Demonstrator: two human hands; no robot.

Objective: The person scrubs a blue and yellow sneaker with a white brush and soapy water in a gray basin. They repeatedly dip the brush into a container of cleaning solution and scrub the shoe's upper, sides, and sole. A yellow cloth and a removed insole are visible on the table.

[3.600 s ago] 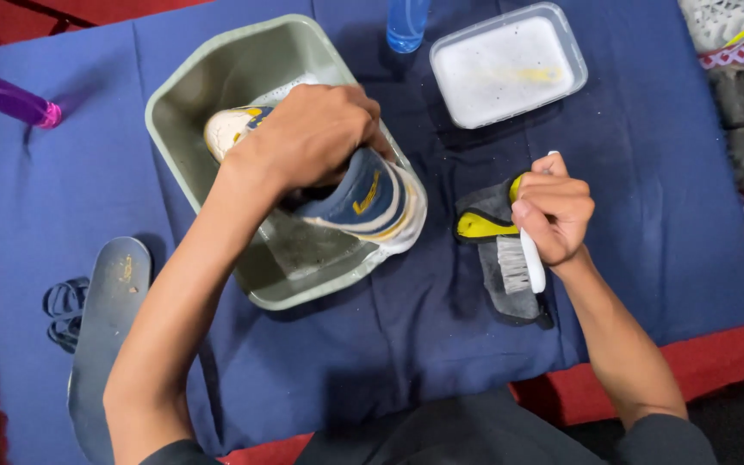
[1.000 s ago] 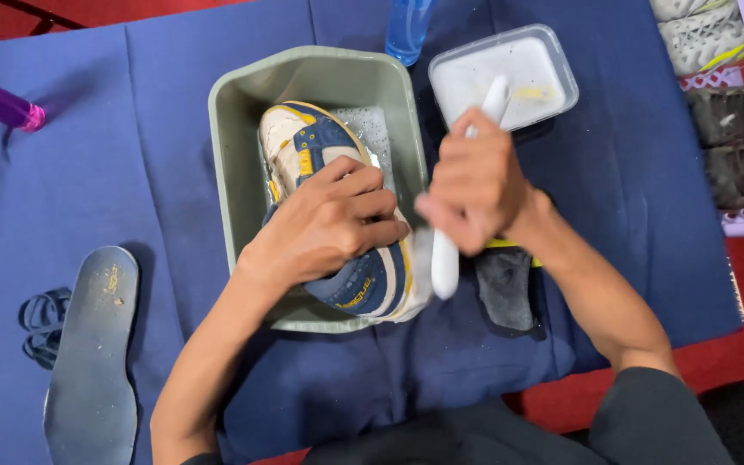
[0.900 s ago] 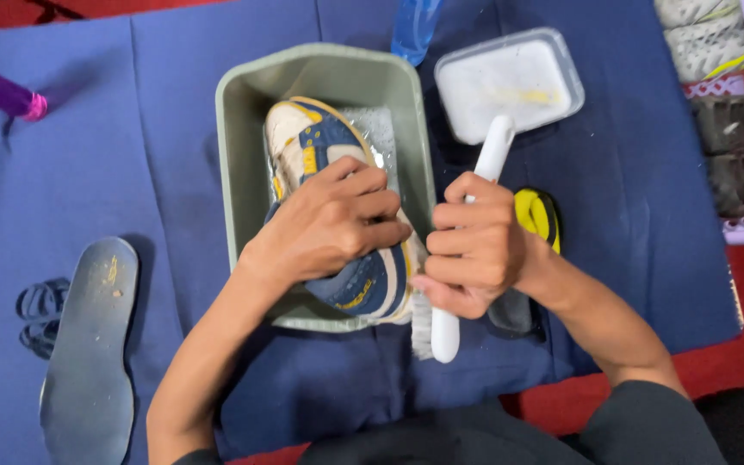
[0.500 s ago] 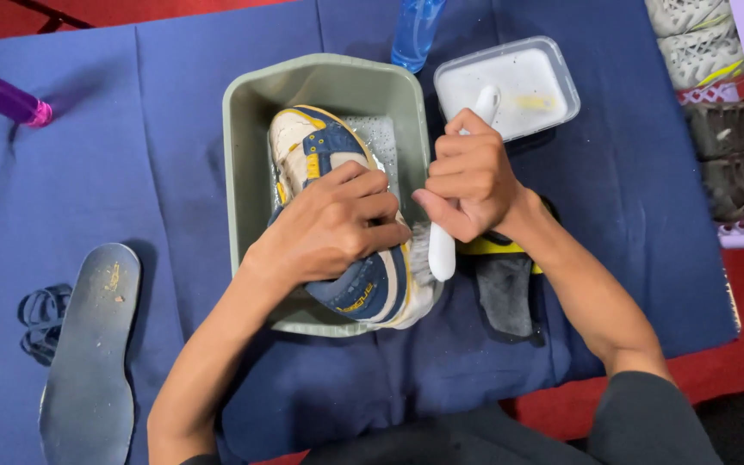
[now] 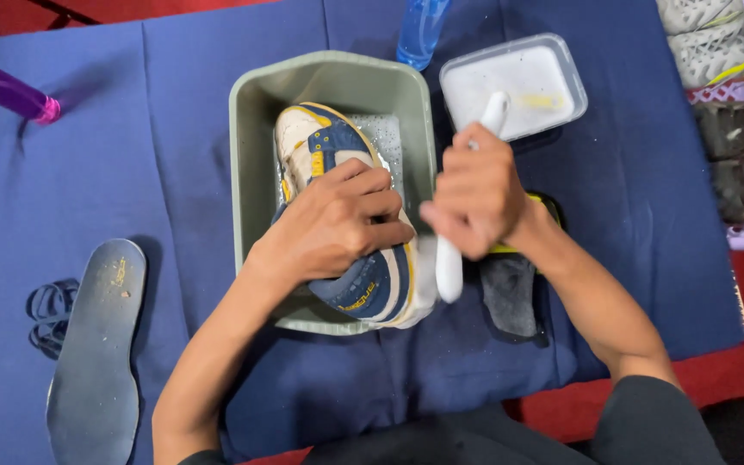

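A blue, white and yellow sneaker (image 5: pixel 320 142) lies in a grey-green plastic tub (image 5: pixel 247 155) holding foamy water. My left hand (image 5: pixel 337 220) grips the shoe from above, around its middle and heel. My right hand (image 5: pixel 474 191) holds a white-handled brush (image 5: pixel 449 267) upright against the shoe's right side, at the tub's right rim. The brush's bristles are hidden behind the hand and shoe.
A clear rectangular container (image 5: pixel 514 82) of white liquid sits behind my right hand. A blue spray bottle (image 5: pixel 422 30) stands at the back, a purple bottle (image 5: pixel 10 90) far left. A grey insole (image 5: pixel 96 353) and dark laces (image 5: pixel 45 314) lie left. A dark cloth (image 5: pixel 510 293) and other shoes (image 5: pixel 716 52) lie right.
The right hand picked the brush up from the cloth and brought it to the shoe's side. Over the last second it moved the brush up and down along the shoe. The left hand kept its grip.
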